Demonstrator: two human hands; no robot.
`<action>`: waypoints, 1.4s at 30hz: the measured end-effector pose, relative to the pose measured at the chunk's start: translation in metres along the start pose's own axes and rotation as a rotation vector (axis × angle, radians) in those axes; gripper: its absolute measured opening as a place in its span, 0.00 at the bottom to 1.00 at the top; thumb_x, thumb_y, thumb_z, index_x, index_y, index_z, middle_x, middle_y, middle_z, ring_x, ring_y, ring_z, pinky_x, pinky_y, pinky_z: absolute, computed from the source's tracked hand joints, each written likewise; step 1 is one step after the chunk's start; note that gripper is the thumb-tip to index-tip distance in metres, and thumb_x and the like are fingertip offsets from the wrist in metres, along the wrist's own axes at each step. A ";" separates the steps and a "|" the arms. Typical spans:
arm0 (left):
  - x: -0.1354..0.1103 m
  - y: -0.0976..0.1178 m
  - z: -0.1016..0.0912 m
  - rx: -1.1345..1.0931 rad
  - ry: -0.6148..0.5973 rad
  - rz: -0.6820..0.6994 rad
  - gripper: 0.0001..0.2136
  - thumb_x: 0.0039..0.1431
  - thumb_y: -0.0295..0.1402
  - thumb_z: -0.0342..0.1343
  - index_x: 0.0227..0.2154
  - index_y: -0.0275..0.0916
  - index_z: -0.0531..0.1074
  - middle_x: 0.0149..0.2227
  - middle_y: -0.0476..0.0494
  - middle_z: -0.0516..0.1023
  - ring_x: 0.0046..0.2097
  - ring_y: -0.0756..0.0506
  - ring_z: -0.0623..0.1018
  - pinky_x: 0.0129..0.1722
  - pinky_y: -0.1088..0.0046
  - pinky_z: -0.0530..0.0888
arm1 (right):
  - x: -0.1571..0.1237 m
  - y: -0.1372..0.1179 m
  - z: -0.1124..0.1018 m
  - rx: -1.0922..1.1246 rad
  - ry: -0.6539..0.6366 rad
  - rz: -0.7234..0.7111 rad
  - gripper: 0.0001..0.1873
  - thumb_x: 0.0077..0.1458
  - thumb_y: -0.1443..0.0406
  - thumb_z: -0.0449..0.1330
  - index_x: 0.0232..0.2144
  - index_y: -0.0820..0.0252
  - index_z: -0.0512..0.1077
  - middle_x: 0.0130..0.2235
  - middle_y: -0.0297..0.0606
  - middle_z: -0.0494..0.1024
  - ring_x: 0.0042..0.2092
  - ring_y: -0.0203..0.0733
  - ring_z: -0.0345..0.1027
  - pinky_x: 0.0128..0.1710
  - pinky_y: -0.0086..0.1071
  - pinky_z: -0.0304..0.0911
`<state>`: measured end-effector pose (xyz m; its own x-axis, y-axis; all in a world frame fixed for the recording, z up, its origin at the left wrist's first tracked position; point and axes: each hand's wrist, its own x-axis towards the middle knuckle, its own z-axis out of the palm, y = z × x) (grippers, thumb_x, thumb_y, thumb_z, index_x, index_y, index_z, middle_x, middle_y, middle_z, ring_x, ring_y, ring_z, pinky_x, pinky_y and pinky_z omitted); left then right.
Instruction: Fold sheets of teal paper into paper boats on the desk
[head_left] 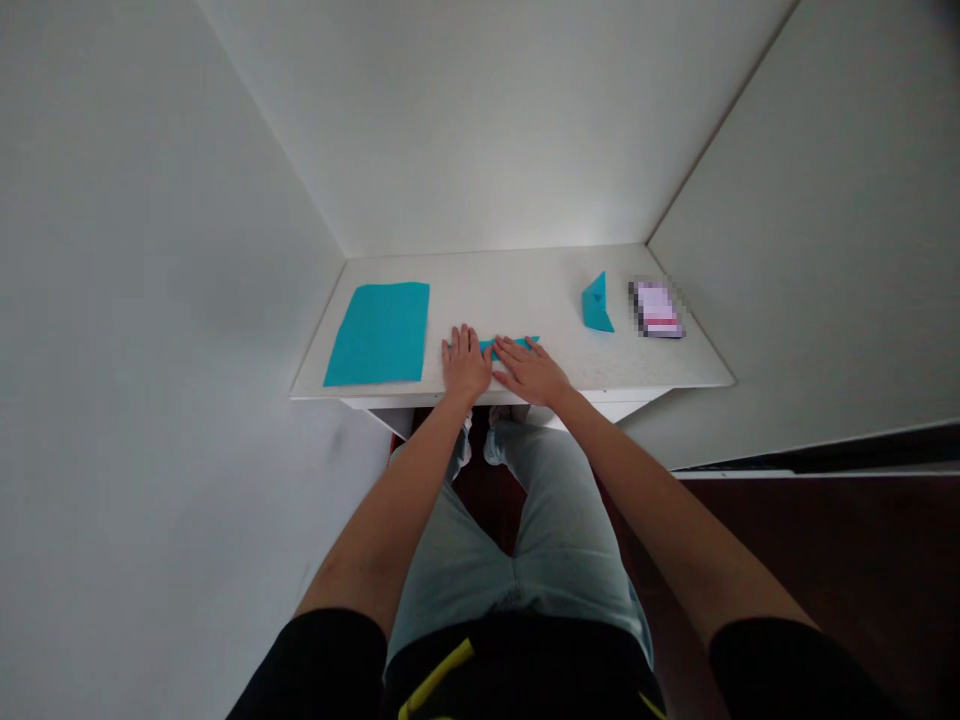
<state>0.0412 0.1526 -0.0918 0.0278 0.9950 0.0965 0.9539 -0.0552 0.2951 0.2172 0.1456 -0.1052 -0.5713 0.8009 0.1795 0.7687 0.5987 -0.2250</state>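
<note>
A narrow folded piece of blue paper (488, 348) lies on the white desk (517, 285) near its front edge. Flat over its left part rests my left hand (466, 365), fingers stretched forward and nothing gripped. My right hand (529, 370) lies flat across the middle and right part, its fingers pointing to the left. Both palms hide much of the paper, so its full shape cannot be made out; a pointed tip shows at the right end.
Left on the desk lies a flat blue sheet (380, 335). A folded blue paper boat (597, 304) stands at the right, beside a blurred-out phone-like object (658, 308). White walls close in the desk at the left, back and right.
</note>
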 end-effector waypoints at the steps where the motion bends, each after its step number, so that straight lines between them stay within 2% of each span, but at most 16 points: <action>1: 0.001 0.000 -0.001 0.037 -0.029 -0.007 0.32 0.78 0.42 0.39 0.77 0.28 0.56 0.80 0.30 0.52 0.82 0.35 0.49 0.80 0.50 0.46 | -0.001 0.000 0.001 -0.014 -0.005 0.002 0.38 0.77 0.48 0.44 0.78 0.64 0.57 0.78 0.51 0.57 0.79 0.54 0.52 0.79 0.57 0.44; 4: 0.003 -0.004 -0.005 0.077 -0.047 -0.038 0.35 0.78 0.43 0.38 0.77 0.22 0.52 0.81 0.26 0.47 0.82 0.34 0.47 0.80 0.49 0.45 | -0.005 0.004 0.003 -0.031 -0.008 0.047 0.44 0.76 0.44 0.43 0.78 0.71 0.54 0.79 0.55 0.52 0.80 0.56 0.47 0.79 0.54 0.44; 6: 0.005 -0.011 -0.006 0.078 -0.042 -0.060 0.35 0.78 0.43 0.38 0.78 0.23 0.52 0.81 0.26 0.47 0.82 0.34 0.46 0.80 0.48 0.46 | -0.010 0.009 0.003 -0.031 -0.009 0.094 0.47 0.75 0.42 0.42 0.78 0.73 0.53 0.80 0.57 0.50 0.81 0.57 0.45 0.80 0.54 0.44; 10: 0.010 -0.025 -0.001 0.045 -0.014 -0.055 0.32 0.77 0.40 0.39 0.78 0.28 0.54 0.81 0.29 0.50 0.82 0.35 0.49 0.80 0.47 0.47 | -0.023 0.022 0.004 -0.021 0.002 0.186 0.49 0.74 0.40 0.41 0.79 0.70 0.51 0.80 0.56 0.50 0.81 0.59 0.43 0.80 0.58 0.41; 14: 0.013 -0.037 0.002 -0.063 0.093 -0.009 0.28 0.75 0.32 0.40 0.73 0.30 0.63 0.78 0.29 0.60 0.80 0.35 0.58 0.79 0.46 0.53 | -0.030 0.032 0.004 0.022 0.041 0.246 0.48 0.74 0.39 0.40 0.80 0.67 0.49 0.80 0.55 0.52 0.81 0.59 0.45 0.80 0.60 0.40; 17: 0.011 -0.043 0.002 -0.191 0.225 0.001 0.23 0.74 0.28 0.41 0.64 0.33 0.73 0.70 0.28 0.72 0.75 0.36 0.67 0.76 0.50 0.62 | -0.028 0.037 0.004 0.085 0.104 0.315 0.48 0.74 0.39 0.43 0.80 0.66 0.47 0.80 0.56 0.51 0.80 0.60 0.46 0.78 0.59 0.45; 20: 0.009 -0.043 0.001 -0.274 0.307 0.001 0.18 0.73 0.29 0.44 0.54 0.36 0.77 0.63 0.27 0.77 0.72 0.34 0.71 0.73 0.49 0.67 | -0.025 0.040 0.003 0.140 0.161 0.375 0.48 0.73 0.41 0.48 0.80 0.66 0.46 0.79 0.59 0.53 0.79 0.62 0.49 0.76 0.60 0.50; 24: 0.005 -0.039 0.001 -0.305 0.290 0.073 0.13 0.68 0.30 0.53 0.53 0.38 0.75 0.63 0.29 0.76 0.72 0.32 0.69 0.72 0.47 0.67 | -0.025 0.040 0.003 0.152 0.201 0.345 0.44 0.71 0.46 0.55 0.79 0.61 0.51 0.76 0.59 0.61 0.75 0.65 0.55 0.73 0.63 0.56; 28: 0.001 -0.041 0.000 -0.302 0.251 0.208 0.19 0.58 0.31 0.65 0.52 0.39 0.74 0.63 0.30 0.75 0.70 0.31 0.70 0.71 0.48 0.68 | -0.028 0.041 0.003 0.177 0.262 0.298 0.37 0.69 0.51 0.60 0.74 0.56 0.62 0.72 0.56 0.66 0.71 0.65 0.61 0.69 0.62 0.60; 32: -0.001 -0.045 -0.003 -0.333 0.244 0.319 0.14 0.58 0.28 0.62 0.48 0.42 0.77 0.62 0.34 0.76 0.69 0.34 0.71 0.71 0.51 0.69 | -0.030 0.045 0.000 0.299 0.388 0.244 0.25 0.65 0.56 0.64 0.61 0.56 0.73 0.61 0.54 0.74 0.63 0.61 0.68 0.66 0.58 0.66; 35: -0.003 -0.046 -0.006 -0.355 0.307 0.321 0.09 0.59 0.27 0.60 0.42 0.43 0.80 0.66 0.36 0.72 0.71 0.35 0.68 0.73 0.50 0.66 | -0.033 0.047 -0.002 0.461 0.420 0.216 0.13 0.67 0.58 0.62 0.50 0.55 0.77 0.53 0.47 0.75 0.49 0.51 0.76 0.55 0.49 0.74; 38: -0.004 -0.046 -0.008 -0.372 0.342 0.281 0.08 0.61 0.28 0.59 0.39 0.44 0.82 0.69 0.37 0.69 0.72 0.34 0.66 0.74 0.48 0.64 | -0.037 0.046 -0.004 0.536 0.404 0.211 0.12 0.68 0.55 0.63 0.45 0.55 0.78 0.48 0.43 0.76 0.39 0.44 0.75 0.45 0.42 0.75; 42: -0.005 -0.045 -0.011 -0.384 0.302 0.282 0.12 0.65 0.29 0.56 0.39 0.45 0.85 0.70 0.40 0.69 0.73 0.34 0.66 0.74 0.47 0.63 | -0.039 0.038 -0.010 0.457 0.367 0.215 0.14 0.69 0.53 0.63 0.43 0.55 0.80 0.41 0.41 0.79 0.37 0.44 0.74 0.42 0.39 0.71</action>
<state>-0.0052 0.1496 -0.0956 0.1256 0.8721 0.4729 0.7428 -0.3986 0.5379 0.2719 0.1371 -0.1116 -0.2189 0.8971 0.3837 0.6083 0.4329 -0.6652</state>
